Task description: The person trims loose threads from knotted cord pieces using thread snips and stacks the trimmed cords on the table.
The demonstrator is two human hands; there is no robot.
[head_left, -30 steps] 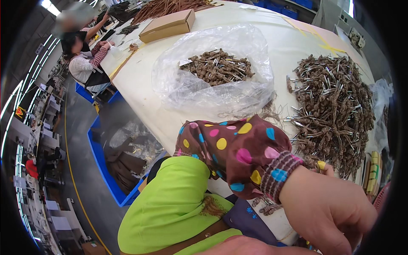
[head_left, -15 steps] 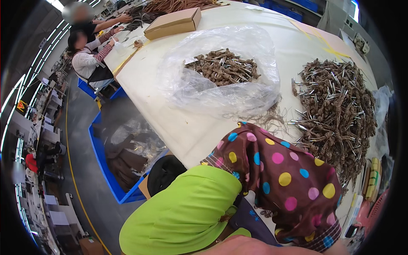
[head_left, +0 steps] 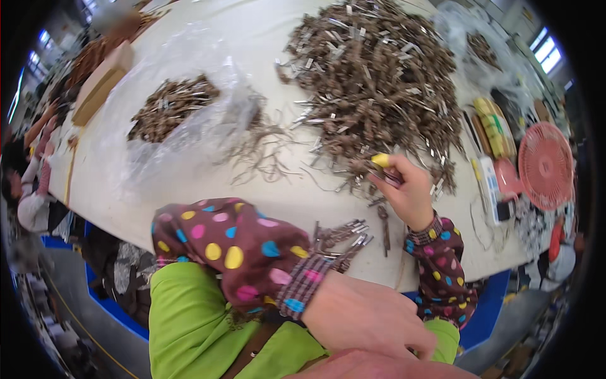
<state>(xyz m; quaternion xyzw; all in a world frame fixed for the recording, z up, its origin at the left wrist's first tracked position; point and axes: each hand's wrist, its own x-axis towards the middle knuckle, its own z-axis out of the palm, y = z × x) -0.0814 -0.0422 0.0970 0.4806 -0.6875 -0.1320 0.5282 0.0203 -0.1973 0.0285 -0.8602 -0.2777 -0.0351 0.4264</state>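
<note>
My right hand (head_left: 410, 192) is at the near edge of a large pile of brown knotted cords (head_left: 379, 88) with silvery metal tips. Its fingers are pinched on a brown cord from that edge, and one fingertip wears a yellow cover. My left hand (head_left: 372, 316) is close to my body, back upward; its fingers curl out of sight, so what they hold, if anything, is hidden. Just beyond it lies a small bunch of cords (head_left: 344, 243), with a single knotted cord (head_left: 384, 230) to its right. Both forearms wear brown sleeves with coloured dots.
At the left, an opened clear plastic bag (head_left: 120, 151) holds more cords (head_left: 173, 107); loose threads (head_left: 265, 151) lie beside it. A cardboard box (head_left: 104, 82) stands farther left. A pink basket (head_left: 546, 165) and a yellow bundle (head_left: 495, 126) are at the right. People work beyond the left edge.
The view has swung right and downward, shifting the pile and bag leftward. Both my hands now show; half a second ago they were mostly hidden. My right hand is at the pile's near edge.
</note>
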